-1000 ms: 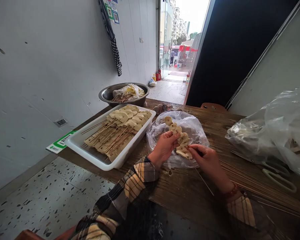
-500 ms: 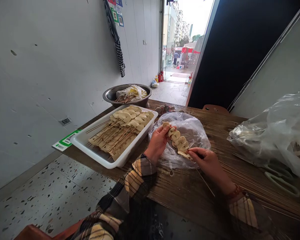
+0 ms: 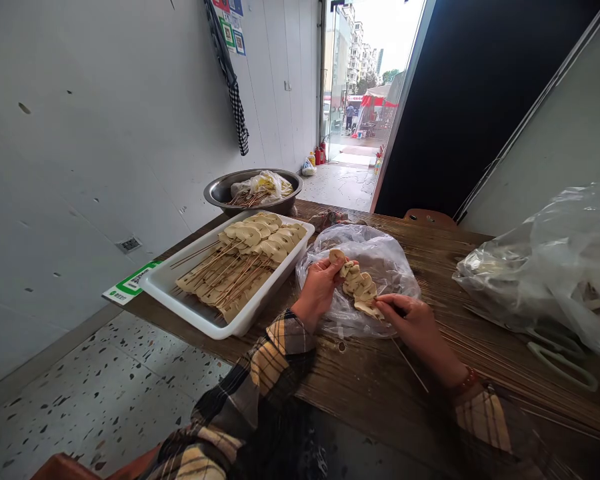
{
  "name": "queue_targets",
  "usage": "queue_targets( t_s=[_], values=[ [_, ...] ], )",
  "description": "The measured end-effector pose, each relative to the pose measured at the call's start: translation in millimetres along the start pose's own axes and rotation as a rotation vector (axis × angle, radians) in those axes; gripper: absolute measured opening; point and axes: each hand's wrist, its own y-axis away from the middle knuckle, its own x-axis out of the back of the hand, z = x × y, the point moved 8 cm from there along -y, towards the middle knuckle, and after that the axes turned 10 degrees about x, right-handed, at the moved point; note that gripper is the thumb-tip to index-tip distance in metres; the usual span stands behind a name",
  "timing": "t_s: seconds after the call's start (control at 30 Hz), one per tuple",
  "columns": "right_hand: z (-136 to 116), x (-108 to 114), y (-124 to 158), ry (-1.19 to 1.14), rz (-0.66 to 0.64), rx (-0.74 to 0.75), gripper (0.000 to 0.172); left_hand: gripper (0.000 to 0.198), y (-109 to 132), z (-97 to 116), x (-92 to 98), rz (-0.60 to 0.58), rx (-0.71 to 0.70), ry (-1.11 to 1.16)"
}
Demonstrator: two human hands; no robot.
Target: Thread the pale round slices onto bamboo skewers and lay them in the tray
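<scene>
My left hand (image 3: 321, 287) pinches the far end of a row of pale, thin round slices (image 3: 360, 288) threaded on a skewer. At the near end, my right hand (image 3: 410, 327) is closed on the skewer (image 3: 411, 365), whose bare tail sticks out below toward me. The row is held tilted over a clear plastic bag (image 3: 390, 253) lying on the table. What the slices are made of I cannot make out for sure. To the left, a white tray (image 3: 215, 328) holds many finished skewers of the same slices (image 3: 260, 233).
Behind the tray stands a metal basin (image 3: 215, 193) with skewers and a plastic bag. At right on the wooden table (image 3: 360, 393) are a large plastic bag (image 3: 545, 267), green-handled scissors (image 3: 565, 367) and loose bare skewers (image 3: 520, 380). A glass door opens to the street.
My left fingers have shifted slightly at the far end of the row, and the end slice now stands up more. My right hand keeps its hold on the skewer.
</scene>
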Motion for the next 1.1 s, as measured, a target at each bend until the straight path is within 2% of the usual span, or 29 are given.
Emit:
queue_targets(
  t_s=[0.4,0.63,0.77,0.93,1.1],
  values=[
    [1,0,-1,-0.072,0.017,-0.059,0.028,0.033,2,-8,-10.4,-0.067,0.078,0.037],
    [1,4,-2,-0.086,0.08,-0.085,0.03,0.037,11,-20,-32.5,-0.243,0.168,-0.011],
    [2,1,-3,-0.088,0.07,-0.072,0.028,0.032,12,-26,-32.1,-0.201,0.188,0.003],
    [3,0,-3,-0.065,0.045,-0.063,0.026,0.032,7,-21,-23.5,-0.106,0.117,0.056],
    [2,2,-2,-0.053,0.086,-0.046,0.026,0.039,7,-20,-25.4,-0.106,0.074,0.053]
  ],
)
